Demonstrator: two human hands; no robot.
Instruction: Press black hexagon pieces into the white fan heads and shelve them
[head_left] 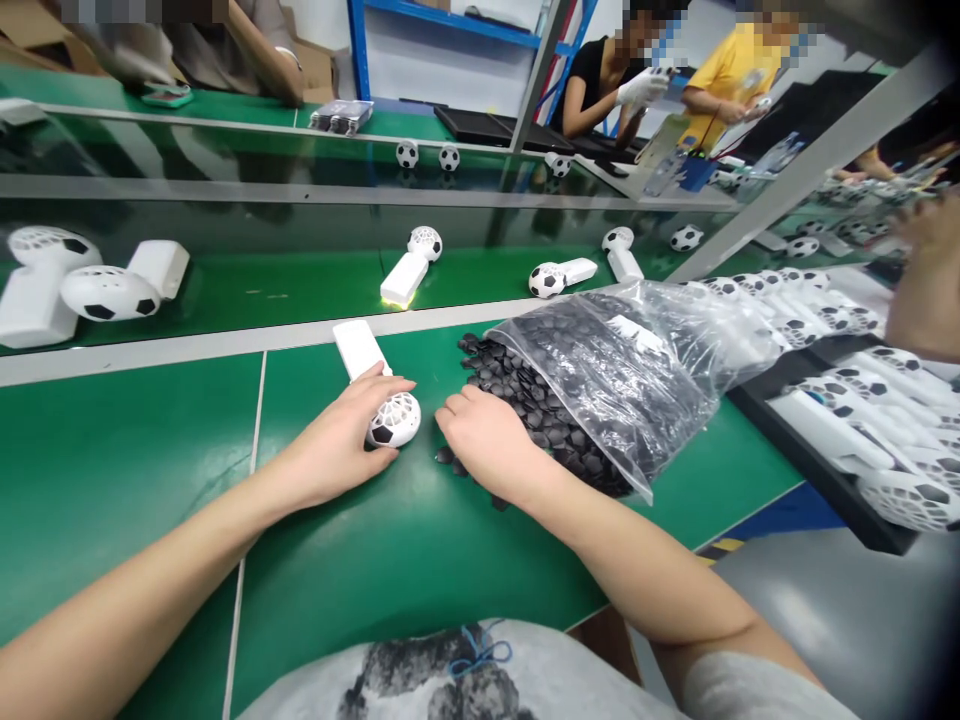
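My left hand (341,440) curls around the ball-shaped head of a white handheld fan (397,420) with black football patches and an open mesh. Its flat white handle points away from me on the green bench. To its right, my right hand (487,435) has its fingers bent and pressed together at the left edge of a pile of small black plastic pieces (517,375). Whatever those fingertips may hold is hidden. The pile spills from the mouth of a clear plastic bag (637,370).
Beyond the bench edge runs a green conveyor (300,270) carrying several football fans, one glowing yellow at its base (405,280). A black tray (817,440) full of similar fans stands at right, near another person's blurred arm (930,280). Other people sit across the line.
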